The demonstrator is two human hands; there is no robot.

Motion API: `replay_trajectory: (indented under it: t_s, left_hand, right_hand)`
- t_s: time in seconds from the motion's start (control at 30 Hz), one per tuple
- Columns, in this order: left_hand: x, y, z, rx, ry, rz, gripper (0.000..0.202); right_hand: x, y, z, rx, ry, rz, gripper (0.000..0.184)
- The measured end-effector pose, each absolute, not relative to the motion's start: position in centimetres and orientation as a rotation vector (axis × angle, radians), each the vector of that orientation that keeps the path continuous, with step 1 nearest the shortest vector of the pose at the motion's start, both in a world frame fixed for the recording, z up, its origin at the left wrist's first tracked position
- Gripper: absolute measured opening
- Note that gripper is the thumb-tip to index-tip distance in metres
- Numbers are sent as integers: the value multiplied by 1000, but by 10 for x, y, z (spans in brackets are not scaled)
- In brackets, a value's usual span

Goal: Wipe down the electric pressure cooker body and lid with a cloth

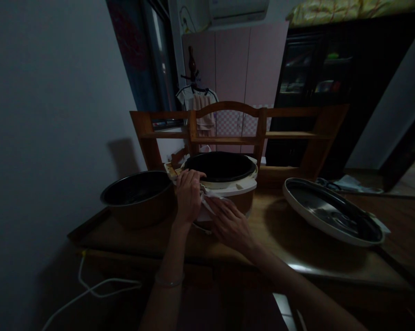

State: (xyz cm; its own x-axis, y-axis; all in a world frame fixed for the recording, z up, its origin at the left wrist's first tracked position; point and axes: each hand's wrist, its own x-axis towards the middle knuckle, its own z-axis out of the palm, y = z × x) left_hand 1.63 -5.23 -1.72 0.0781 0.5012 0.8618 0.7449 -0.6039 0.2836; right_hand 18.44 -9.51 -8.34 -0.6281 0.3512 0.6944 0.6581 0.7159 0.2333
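A rice cooker body [228,181] with a dark open cavity stands on the wooden table [283,230]. My left hand [187,193] rests on its near-left rim, fingers curled over the edge. My right hand [230,223] lies flat against the cooker's front, fingers stretched out and pressing a white cloth [207,204] onto the casing. The cloth shows between the two hands. A bracelet circles my left wrist.
A dark metal inner pot [138,195] sits left of the cooker. The cooker's detached lid [331,211] lies to the right. A wooden shelf unit [235,133] stands behind. A white cord [97,287] hangs off the table's left front.
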Motion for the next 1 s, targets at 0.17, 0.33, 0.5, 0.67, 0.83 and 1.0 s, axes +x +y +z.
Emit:
replay_trajectory:
  t_s: [0.17, 0.33, 0.5, 0.67, 0.83, 1.0]
  left_hand:
    - [16, -53, -17, -2128, -1248, -1536, 46]
    - [16, -53, -17, -2135, -1253, -1520, 47]
    - [15, -54, -16, -2140, -1261, -1512, 47]
    - [16, -55, -16, -2156, -1282, -1498, 46]
    - [12, -58, -12, -2197, -1283, -1498, 48]
    - [0, -62, -5, -2379, -1232, -1466, 48]
  right_hand:
    - [191, -95, -81, -689, -2336, -604, 74]
    - [192, -93, -84, -585, -2374, -613, 72]
    - [192, -85, -91, -495, -2393, -695, 59]
    - [195, -77, -101, -441, -2402, -716, 53]
    - [206, -72, -111, -404, -2442, -701, 59]
    - [219, -73, -112, -385, -2498, -698, 60]
